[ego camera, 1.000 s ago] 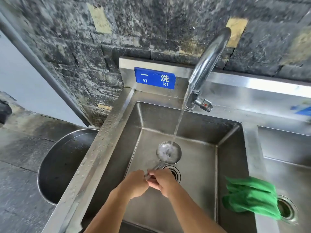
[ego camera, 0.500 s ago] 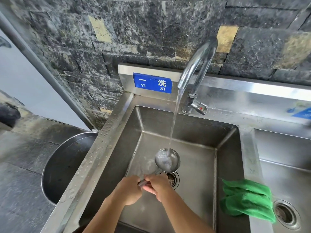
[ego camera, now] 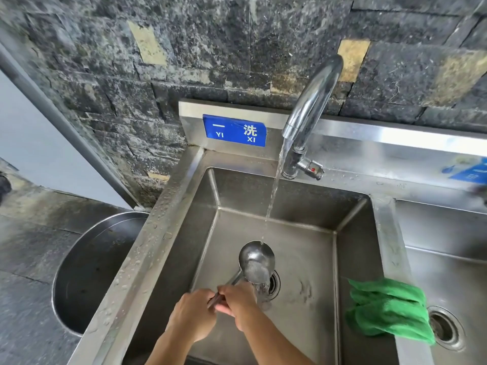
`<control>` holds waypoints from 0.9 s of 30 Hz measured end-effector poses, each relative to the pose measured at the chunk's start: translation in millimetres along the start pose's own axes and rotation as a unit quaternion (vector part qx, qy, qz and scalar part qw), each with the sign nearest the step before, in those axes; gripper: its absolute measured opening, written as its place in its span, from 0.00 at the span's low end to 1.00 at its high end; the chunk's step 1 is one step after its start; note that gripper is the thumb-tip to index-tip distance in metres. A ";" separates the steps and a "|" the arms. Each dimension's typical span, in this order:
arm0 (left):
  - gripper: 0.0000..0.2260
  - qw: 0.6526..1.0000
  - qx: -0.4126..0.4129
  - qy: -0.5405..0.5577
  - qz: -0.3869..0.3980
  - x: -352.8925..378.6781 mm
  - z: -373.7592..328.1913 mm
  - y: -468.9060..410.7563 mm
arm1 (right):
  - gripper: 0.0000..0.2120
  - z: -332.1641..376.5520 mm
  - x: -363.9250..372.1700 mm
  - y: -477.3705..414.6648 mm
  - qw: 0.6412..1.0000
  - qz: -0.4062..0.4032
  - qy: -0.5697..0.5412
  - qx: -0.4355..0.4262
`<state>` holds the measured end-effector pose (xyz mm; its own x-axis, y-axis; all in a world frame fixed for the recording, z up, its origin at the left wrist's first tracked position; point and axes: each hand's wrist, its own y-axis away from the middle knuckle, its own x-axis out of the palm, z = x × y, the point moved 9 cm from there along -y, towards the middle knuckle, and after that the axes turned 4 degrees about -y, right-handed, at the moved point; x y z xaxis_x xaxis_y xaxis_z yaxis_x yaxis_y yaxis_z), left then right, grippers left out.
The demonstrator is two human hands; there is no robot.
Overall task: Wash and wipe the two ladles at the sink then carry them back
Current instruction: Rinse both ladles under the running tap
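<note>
A steel ladle (ego camera: 257,262) hangs over the left basin of the steel sink (ego camera: 295,259), its bowl tipped so water spills out toward the drain (ego camera: 274,283). Water from the curved tap (ego camera: 313,101) lands on the bowl's far rim. My left hand (ego camera: 192,317) and my right hand (ego camera: 237,301) both grip the ladle's handle close together, near the basin's front. I see only one ladle; whether a second lies behind it I cannot tell.
A green cloth (ego camera: 387,312) is draped over the divider between the two basins. The right basin (ego camera: 448,259) has its own drain. A large round steel tub (ego camera: 92,272) stands on the floor left of the sink. A dark stone wall rises behind.
The ladle's bowl has tilted over and now pours water out toward the drain. My hands stay together on the handle. The view has shifted slightly.
</note>
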<state>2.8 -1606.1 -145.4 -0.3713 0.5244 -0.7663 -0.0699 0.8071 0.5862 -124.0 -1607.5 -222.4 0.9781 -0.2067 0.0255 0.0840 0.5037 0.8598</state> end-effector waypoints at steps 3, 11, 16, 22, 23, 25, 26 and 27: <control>0.09 0.999 0.023 0.013 0.021 2.5 -4.9 -2.0 | 0.08 0.6 -8.8 2.6 0.999 -0.037 0.031 -0.019; 0.11 0.996 0.042 0.075 0.036 0.2 -22.8 -7.3 | 0.08 27.3 -29.3 6.7 0.986 -0.108 0.103 -0.079; 0.13 0.991 0.038 0.116 0.054 10.3 -35.4 -3.3 | 0.08 37.2 -47.6 8.8 0.976 -0.134 0.141 -0.096; 0.11 0.993 0.053 0.107 0.022 23.4 -36.0 2.7 | 0.08 32.6 -54.7 9.5 0.972 -0.134 0.163 -0.099; 0.11 0.993 0.055 0.102 0.010 23.4 -34.3 4.4 | 0.08 29.9 -52.6 9.5 0.975 -0.125 0.158 -0.095; 0.11 0.994 0.054 0.095 -0.019 21.9 -27.9 8.2 | 0.08 22.5 -46.9 7.6 0.981 -0.102 0.139 -0.088; 0.10 0.994 0.051 0.095 -0.032 20.6 -23.8 10.1 | 0.08 18.5 -42.9 5.9 0.985 -0.086 0.123 -0.085; 0.10 0.993 0.046 0.097 -0.045 18.6 -19.3 11.9 | 0.07 14.8 -37.9 4.1 0.989 -0.069 0.099 -0.081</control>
<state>-22.8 -1592.0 -147.6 -0.5398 0.3942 -0.7438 -0.0293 0.8742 0.4846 -163.6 -1610.0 -212.3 0.9722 -0.1224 -0.1996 0.2323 0.6131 0.7551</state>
